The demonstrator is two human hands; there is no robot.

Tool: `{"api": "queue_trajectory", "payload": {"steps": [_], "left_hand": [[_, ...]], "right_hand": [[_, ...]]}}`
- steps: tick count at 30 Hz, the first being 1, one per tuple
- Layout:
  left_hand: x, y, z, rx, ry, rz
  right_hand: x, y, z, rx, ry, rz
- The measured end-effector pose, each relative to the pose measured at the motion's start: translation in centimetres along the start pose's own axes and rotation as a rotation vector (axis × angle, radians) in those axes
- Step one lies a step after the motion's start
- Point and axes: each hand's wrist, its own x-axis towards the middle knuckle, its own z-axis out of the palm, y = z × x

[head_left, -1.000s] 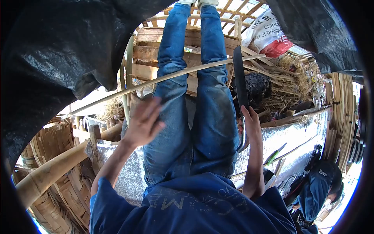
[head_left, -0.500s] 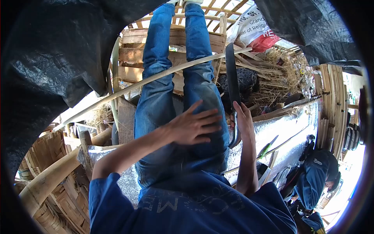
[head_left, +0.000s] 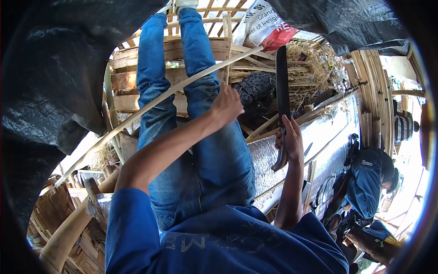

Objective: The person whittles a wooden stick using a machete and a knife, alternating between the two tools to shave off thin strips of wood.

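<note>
My right hand point(head_left: 290, 139) is wrapped round the handle of a machete point(head_left: 282, 82), whose long dark blade points up and away. To its left, my left hand point(head_left: 227, 106) is raised over the thigh of my jeans point(head_left: 221, 155), its fingers curled together; what they hold, if anything, is hidden. A long pale bamboo strip point(head_left: 137, 114) lies slantwise across both legs, its right end short of the blade. The strip passes just beyond my left hand, with no clear contact.
Black sheeting point(head_left: 41, 77) hangs at left and upper right. Silvery foil sheet point(head_left: 328, 123), straw point(head_left: 315, 68) and a printed sack point(head_left: 262, 27) are on the right. Another person point(head_left: 365, 187) bends low at lower right. A thick bamboo pole point(head_left: 68, 235) stands at lower left.
My left hand has lifted off the thigh area, moved away from my body, and its spread fingers have curled. The machete has shifted right within the view, which has itself moved.
</note>
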Motion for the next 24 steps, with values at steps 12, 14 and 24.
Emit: {"api": "queue_trajectory", "payload": {"steps": [12, 14, 24], "left_hand": [[-0.3, 2.4, 1.1, 0.487, 0.274, -0.020], [-4.5, 6.2, 3.0, -0.092, 0.063, 0.557], [-1.3, -1.2, 1.0, 0.381, 0.574, -0.049]], "right_hand": [[-1.3, -0.7, -1.6, 0.050, 0.080, -0.008], [-1.6, -0.5, -1.4, 0.027, 0.081, -0.003], [-2.4, -0.5, -1.2, 0.032, 0.054, -0.019]]}}
